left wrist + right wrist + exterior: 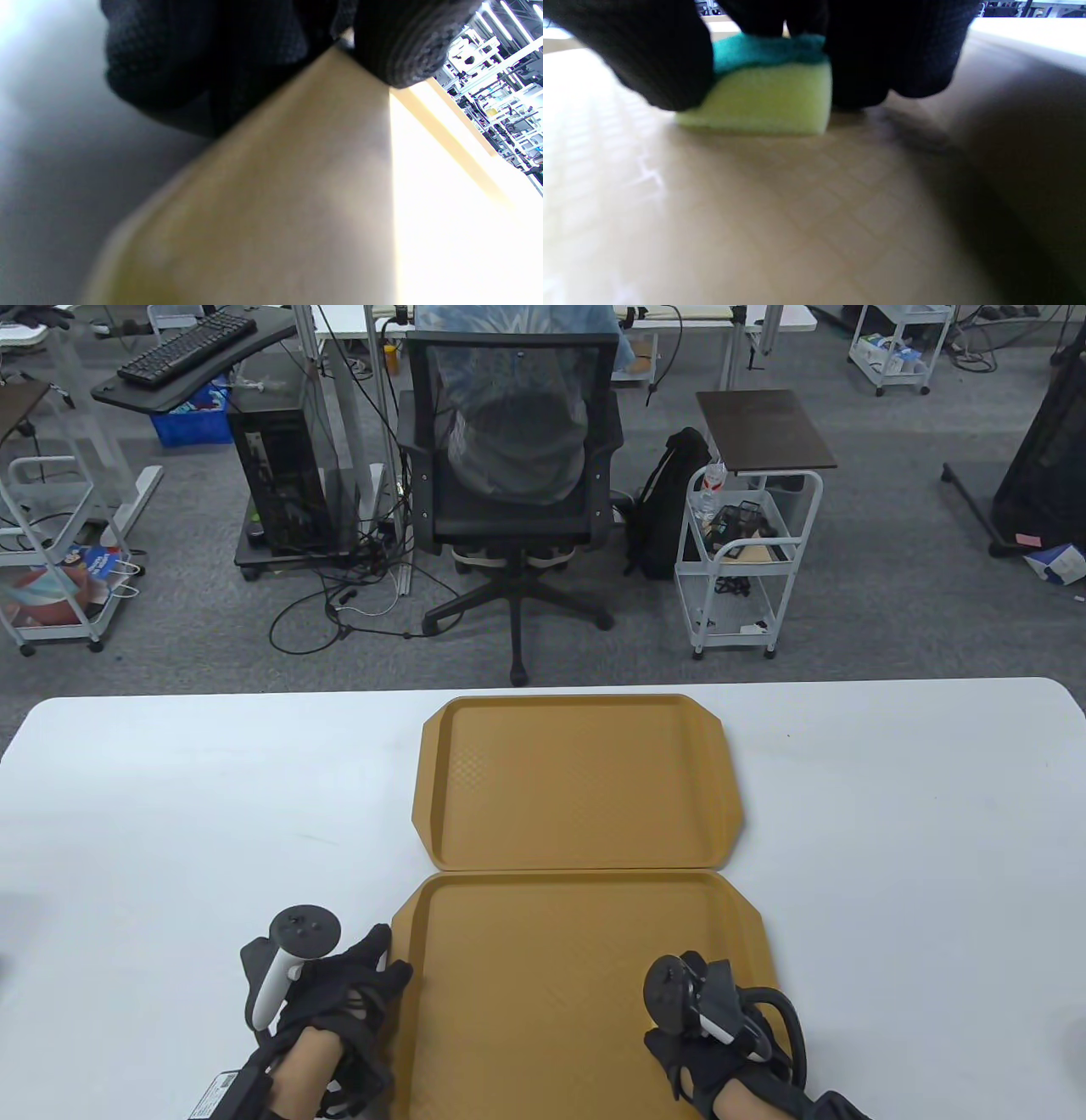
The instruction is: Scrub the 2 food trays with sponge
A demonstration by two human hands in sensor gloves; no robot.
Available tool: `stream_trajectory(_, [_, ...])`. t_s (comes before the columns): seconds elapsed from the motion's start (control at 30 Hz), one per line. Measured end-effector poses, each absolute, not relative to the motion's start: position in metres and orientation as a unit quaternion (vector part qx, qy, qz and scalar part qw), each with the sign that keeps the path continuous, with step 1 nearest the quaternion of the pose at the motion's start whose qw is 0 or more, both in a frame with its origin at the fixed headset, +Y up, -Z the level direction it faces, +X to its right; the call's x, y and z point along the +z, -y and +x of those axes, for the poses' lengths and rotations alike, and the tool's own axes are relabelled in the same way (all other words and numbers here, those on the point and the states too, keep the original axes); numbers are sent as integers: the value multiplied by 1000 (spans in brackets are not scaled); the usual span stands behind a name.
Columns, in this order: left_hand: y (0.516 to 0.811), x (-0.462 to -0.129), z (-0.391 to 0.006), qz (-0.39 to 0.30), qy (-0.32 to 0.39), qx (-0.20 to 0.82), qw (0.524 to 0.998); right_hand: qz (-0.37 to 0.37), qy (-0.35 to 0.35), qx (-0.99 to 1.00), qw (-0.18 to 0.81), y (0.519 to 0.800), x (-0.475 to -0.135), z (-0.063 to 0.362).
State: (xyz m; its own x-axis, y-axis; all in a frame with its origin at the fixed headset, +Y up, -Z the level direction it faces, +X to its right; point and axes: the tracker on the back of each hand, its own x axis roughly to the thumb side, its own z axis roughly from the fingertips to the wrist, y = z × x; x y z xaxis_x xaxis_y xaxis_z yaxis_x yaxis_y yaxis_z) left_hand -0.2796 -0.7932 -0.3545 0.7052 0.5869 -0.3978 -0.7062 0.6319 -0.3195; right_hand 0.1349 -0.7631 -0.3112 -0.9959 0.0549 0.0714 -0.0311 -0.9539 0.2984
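Two tan food trays lie end to end on the white table: the far tray [577,780] and the near tray [543,984]. My right hand [679,1027] is over the near tray's right part and grips a yellow sponge [763,101] with a green scouring top, pressed flat on the tray floor [797,203]. The sponge is hidden under the hand in the table view. My left hand [373,984] holds the near tray's left rim [297,169], thumb on top of the edge.
The white table [170,814] spreads wide to both sides of the trays. Beyond its far edge stand an office chair [509,475] and a small white cart [747,551].
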Motion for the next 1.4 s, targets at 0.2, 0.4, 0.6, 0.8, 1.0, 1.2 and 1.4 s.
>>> stream_trajectory(0.2, [792,-354,-278,-224,-128,345,903,29,-114,993,25,764,-308,133])
stream_trajectory(0.4, [787,-353,-271,-228,-116,312,915,25,-89,995,27,760,-307,128])
stream_trajectory(0.6, [783,-354,-268,-256,-91,310,911,29,-40,995,88,734,-304,145])
stream_trajectory(0.8, [782,-354,-270,-268,-103,355,890,16,4,991,132,713,-301,168])
stream_trajectory(1.0, [777,-353,-276,-275,-108,478,827,8,10,987,162,706,-301,182])
stream_trajectory(1.2, [773,-356,-270,-270,-30,481,834,8,22,985,173,702,-300,189])
stream_trajectory(1.4, [771,-352,-269,-240,-53,468,849,14,32,982,186,700,-299,191])
